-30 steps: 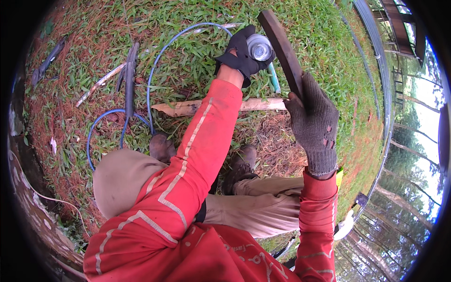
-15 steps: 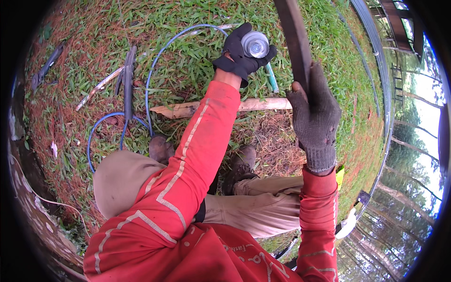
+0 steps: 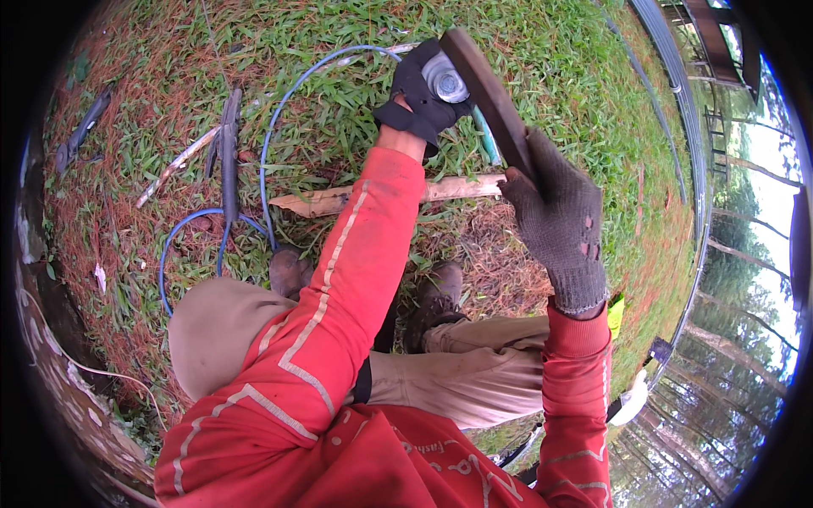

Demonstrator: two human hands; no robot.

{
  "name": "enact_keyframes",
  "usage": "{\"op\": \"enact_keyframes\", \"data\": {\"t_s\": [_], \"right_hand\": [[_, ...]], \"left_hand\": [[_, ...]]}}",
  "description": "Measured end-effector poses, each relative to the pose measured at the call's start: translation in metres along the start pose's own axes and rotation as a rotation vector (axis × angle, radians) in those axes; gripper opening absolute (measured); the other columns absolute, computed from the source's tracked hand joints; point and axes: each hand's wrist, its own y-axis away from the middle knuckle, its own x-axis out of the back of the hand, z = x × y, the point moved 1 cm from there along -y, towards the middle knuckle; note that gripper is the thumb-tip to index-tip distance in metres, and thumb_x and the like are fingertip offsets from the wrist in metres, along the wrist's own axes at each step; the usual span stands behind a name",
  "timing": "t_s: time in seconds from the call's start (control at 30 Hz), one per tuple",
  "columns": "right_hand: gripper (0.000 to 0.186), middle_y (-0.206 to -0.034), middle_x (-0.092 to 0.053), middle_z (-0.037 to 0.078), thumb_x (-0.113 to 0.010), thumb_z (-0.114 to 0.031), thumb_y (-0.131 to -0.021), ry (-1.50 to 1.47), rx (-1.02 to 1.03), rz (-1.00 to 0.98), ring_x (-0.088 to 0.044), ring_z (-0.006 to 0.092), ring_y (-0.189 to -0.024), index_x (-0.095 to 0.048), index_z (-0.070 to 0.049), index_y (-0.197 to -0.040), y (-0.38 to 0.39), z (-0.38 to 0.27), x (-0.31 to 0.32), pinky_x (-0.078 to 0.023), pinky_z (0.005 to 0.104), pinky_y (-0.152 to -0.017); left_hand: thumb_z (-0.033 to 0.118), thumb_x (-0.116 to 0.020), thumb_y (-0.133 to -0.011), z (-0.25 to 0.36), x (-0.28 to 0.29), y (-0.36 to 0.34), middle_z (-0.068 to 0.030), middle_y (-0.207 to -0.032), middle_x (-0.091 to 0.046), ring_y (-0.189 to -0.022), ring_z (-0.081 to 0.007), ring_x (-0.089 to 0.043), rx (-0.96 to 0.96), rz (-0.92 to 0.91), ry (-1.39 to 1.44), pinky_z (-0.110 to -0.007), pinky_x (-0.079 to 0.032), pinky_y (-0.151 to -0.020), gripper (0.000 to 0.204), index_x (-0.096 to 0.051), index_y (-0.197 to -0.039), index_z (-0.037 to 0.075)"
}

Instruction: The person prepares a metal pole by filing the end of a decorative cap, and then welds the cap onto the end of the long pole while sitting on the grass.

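My left hand (image 3: 423,95), in a black fingerless glove, is closed around a round grey piece (image 3: 446,82) with a ringed top; how far it reaches below is hidden. My right hand (image 3: 556,216), in a worn dark knitted glove, grips a long dark flat bar (image 3: 491,102). The bar slants up and left, its far end overlapping the edge of the round piece in view; whether they touch I cannot tell. Just below the left hand a teal stick-like thing (image 3: 487,138) shows against the grass. A split piece of pale wood (image 3: 322,201) lies beneath my left forearm.
A blue hose (image 3: 265,144) loops over the grass on the left, by a dark tube (image 3: 229,161) and a pale stick (image 3: 174,169). My boots (image 3: 438,296) stand close to the wood. A mossy trunk or wall (image 3: 63,372) borders the lower left. Long pipes or cables (image 3: 690,110) run along the right.
The bar has swung down and left, its far end coming over the round piece. My right hand has tilted left with it, and the left hand has shifted slightly left.
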Motion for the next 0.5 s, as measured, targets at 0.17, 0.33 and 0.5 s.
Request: {"op": "enact_keyframes", "data": {"t_s": [0.17,0.33,0.5], "right_hand": [[0.056,-0.108,-0.081,0.022,-0.082,-0.011,-0.094,-0.321,-0.174,0.282,-0.077,0.0166,-0.096,-0.065,0.010,-0.144,0.005,-0.014,0.036,-0.062,0.0333,-0.083],[0.059,-0.122,-0.077,0.013,-0.080,-0.008,-0.098,-0.464,-0.245,0.279,-0.072,0.0126,-0.098,-0.060,0.005,-0.152,0.032,-0.014,0.054,-0.060,0.0274,-0.081],[0.062,-0.125,-0.076,0.013,-0.082,-0.011,-0.096,-0.473,-0.299,0.186,-0.072,0.0150,-0.098,-0.060,0.005,-0.152,0.032,0.014,0.045,-0.061,0.0298,-0.084]], "left_hand": [[0.030,-0.069,-0.097,0.038,-0.005,-0.003,-0.0151,-0.128,-0.066,-0.121,-0.0441,-0.064,0.020,0.190,-0.147,-0.073,-0.054,-0.102,0.031,-0.064,-0.125,0.020],[0.022,-0.075,-0.102,0.086,0.027,-0.035,-0.0179,-0.124,-0.072,-0.115,-0.0366,-0.072,-0.083,0.162,-0.452,-0.062,-0.061,-0.101,0.037,-0.064,-0.133,0.006],[0.023,-0.080,-0.099,0.073,0.052,-0.029,-0.0125,-0.107,-0.077,-0.088,-0.0267,-0.079,0.001,0.272,-0.879,-0.043,-0.070,-0.075,0.035,-0.068,-0.126,0.005]]}}
